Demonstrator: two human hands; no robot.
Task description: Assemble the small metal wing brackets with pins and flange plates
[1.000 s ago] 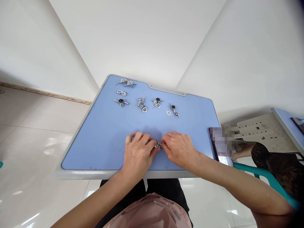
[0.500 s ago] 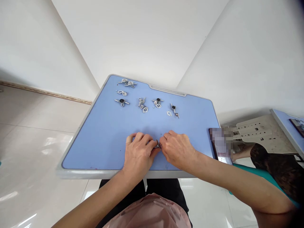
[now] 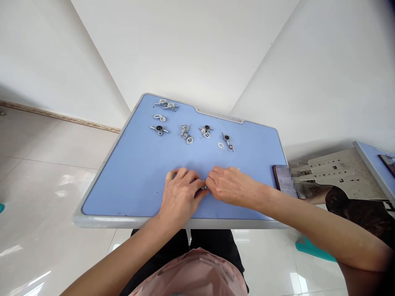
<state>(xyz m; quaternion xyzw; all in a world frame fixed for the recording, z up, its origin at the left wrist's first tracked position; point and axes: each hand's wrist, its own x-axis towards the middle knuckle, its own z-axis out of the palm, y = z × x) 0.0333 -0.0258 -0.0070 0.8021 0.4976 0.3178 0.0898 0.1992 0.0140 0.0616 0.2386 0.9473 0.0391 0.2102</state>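
Note:
Near the front edge of the blue table, my left hand (image 3: 182, 191) is closed, thumb and fingers pinching a small metal part (image 3: 204, 186). From the other side my right hand (image 3: 226, 185) is closed with its fingertips on the same part. Most of that part is covered by my fingers, so its exact shape cannot be made out. Beyond my hands lie similar metal fittings: one with a black round centre (image 3: 159, 128), another with a black centre (image 3: 227, 138), a flat oval plate with a hole (image 3: 221, 145), and a small cluster of metal pieces (image 3: 185, 131).
The blue tabletop (image 3: 129, 176) has a grey rim. More fittings (image 3: 166, 104) lie at its far left corner, with loose flat pieces (image 3: 159, 118) in front of them. A phone (image 3: 284, 181) rests at the right edge. Beside the table, another person's dark patterned clothing (image 3: 348, 205) shows.
My right wrist and forearm have risen slightly, and the fingers have turned a little at the small metal part. My left hand keeps its pinch. The view has shifted slightly.

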